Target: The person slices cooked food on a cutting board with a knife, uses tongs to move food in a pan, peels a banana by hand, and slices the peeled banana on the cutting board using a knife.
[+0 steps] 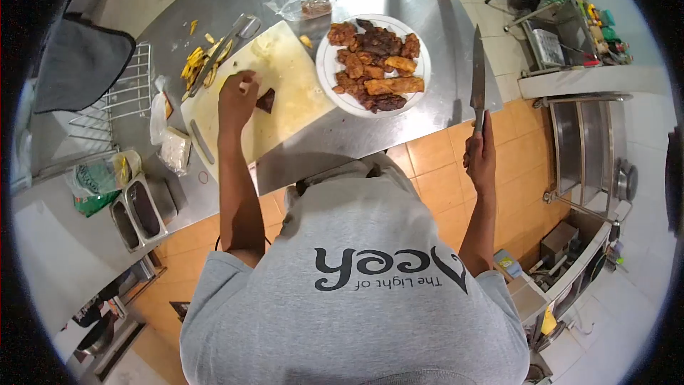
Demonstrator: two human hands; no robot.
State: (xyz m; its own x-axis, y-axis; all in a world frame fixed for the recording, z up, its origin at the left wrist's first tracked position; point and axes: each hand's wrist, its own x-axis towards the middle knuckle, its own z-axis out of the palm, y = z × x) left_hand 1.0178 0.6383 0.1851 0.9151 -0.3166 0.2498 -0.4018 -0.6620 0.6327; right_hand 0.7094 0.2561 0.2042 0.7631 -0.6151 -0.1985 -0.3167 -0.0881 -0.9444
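And the right hand (479,153) is closed firmly round the handle of a long knife (478,75). The left hand (239,96) curls over the cutting board (292,75), its grip unclear; just right, a dark meat piece (266,100), then, farther right, the loaded plate (325,76).

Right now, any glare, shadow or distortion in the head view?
Head view: glare whites out part of the steel table near the top of frame; fisheye bends the outer scene, corners black; shadow darkens the table below the cutting board; plate and knife look fairly sharp.
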